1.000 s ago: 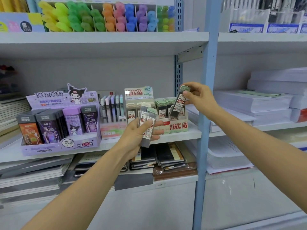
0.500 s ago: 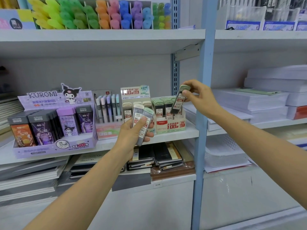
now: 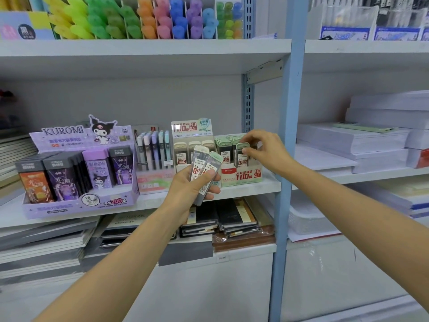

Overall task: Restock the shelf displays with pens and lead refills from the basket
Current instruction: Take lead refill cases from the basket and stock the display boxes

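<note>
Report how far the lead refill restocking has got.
Done: the 0.7 display box looks well filled with green-capped cases. In hand: the right hand pinches a green-capped refill case standing at that box's front. Left: the left hand holds two more refill cases, one green-capped, one pale-capped, not yet shelved. The basket is out of view, so remaining stock cannot be judged.

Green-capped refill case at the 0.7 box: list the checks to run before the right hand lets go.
1. Right hand pinches the green-capped case: ok.
2. Case upright in the 0.7 box: ok.
3. Case seated fully down: cannot tell.
4. Left hand grips two spare cases: ok.
5. Both spares match this box: not ok, one cap is pale.
</note>
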### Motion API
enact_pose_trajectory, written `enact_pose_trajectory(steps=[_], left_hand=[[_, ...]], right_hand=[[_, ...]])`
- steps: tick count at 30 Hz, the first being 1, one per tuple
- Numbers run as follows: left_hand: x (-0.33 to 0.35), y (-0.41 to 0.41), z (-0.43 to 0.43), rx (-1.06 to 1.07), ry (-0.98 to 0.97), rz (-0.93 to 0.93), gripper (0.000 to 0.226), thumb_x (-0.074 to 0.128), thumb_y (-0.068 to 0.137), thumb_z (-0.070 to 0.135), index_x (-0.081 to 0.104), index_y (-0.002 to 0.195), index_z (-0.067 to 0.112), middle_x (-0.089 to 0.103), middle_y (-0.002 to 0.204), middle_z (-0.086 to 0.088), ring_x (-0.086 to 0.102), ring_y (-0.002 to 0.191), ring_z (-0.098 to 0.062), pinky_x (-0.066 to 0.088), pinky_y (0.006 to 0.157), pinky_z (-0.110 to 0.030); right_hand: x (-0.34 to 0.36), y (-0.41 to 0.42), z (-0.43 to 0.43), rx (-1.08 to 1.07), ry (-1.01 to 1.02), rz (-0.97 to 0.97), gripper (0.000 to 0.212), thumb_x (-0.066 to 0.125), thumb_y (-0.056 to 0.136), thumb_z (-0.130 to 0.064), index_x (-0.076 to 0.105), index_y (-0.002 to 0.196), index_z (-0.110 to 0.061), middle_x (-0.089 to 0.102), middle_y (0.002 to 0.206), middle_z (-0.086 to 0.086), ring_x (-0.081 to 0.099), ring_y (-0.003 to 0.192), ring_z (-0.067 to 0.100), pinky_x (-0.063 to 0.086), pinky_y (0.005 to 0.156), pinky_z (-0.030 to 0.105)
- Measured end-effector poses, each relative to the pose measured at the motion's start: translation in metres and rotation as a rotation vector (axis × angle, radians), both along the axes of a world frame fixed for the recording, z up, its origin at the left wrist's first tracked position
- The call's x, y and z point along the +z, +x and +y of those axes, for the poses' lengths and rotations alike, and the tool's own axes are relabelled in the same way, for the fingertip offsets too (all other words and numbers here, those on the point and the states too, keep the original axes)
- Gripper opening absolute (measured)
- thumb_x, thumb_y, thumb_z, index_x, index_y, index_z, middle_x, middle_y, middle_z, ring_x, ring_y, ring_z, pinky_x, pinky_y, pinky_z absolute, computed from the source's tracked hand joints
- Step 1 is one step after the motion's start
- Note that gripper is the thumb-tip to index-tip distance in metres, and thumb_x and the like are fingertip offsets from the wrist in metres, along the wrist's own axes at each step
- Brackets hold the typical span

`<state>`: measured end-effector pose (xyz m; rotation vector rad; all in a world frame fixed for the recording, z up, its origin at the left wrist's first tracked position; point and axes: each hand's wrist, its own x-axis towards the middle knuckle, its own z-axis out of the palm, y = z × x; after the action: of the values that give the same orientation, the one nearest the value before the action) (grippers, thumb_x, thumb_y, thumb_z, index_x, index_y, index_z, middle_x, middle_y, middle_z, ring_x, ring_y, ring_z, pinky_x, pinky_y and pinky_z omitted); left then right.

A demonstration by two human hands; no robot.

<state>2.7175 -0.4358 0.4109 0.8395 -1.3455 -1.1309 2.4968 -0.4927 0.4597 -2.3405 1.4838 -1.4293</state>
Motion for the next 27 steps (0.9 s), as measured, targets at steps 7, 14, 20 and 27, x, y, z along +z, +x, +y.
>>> enact_pose_trajectory(steps=[7,14,20,27], left_hand=[[0.002,-0.005,0.001,-0.013,0.0,0.006,0.023,0.069,0.089,0.02,0.064,0.111,0.014,0.076,0.091,-0.006,0.072,0.071,-0.017,0.054,0.055,-0.021],[0.002,-0.02,0.006,-0.075,-0.02,-0.023,0.022,0.069,0.088,0.023,0.064,0.109,0.017,0.076,0.091,-0.005,0.073,0.072,-0.019,0.056,0.056,-0.023],[0.008,-0.021,0.007,-0.049,0.013,-0.019,0.032,0.054,0.096,0.039,0.063,0.116,0.016,0.076,0.1,-0.005,0.074,0.082,-0.024,0.059,0.059,-0.025],[0.007,-0.017,0.005,0.082,0.005,0.018,0.024,0.051,0.099,0.032,0.068,0.101,0.014,0.068,0.09,-0.007,0.067,0.065,-0.013,0.056,0.054,-0.023]], right_hand=[[0.008,0.007,0.014,-0.005,-0.095,-0.147,0.01,0.063,0.092,-0.019,0.065,0.102,-0.02,0.06,0.095,-0.007,0.054,0.078,0.001,0.039,0.066,0.01],[-0.006,0.014,0.037,0.467,0.341,-0.23,0.025,0.068,0.089,-0.023,0.064,0.113,-0.016,0.073,0.084,-0.003,0.07,0.072,0.014,0.055,0.065,0.023],[0.006,-0.006,0.035,0.474,0.282,-0.308,0.013,0.058,0.095,-0.012,0.062,0.107,-0.008,0.071,0.097,0.007,0.067,0.084,0.015,0.056,0.072,0.027],[0.03,-0.032,0.024,0.161,-0.011,-0.204,0.012,0.051,0.098,-0.006,0.056,0.103,-0.015,0.066,0.096,0.012,0.061,0.07,0.009,0.055,0.064,0.023]])
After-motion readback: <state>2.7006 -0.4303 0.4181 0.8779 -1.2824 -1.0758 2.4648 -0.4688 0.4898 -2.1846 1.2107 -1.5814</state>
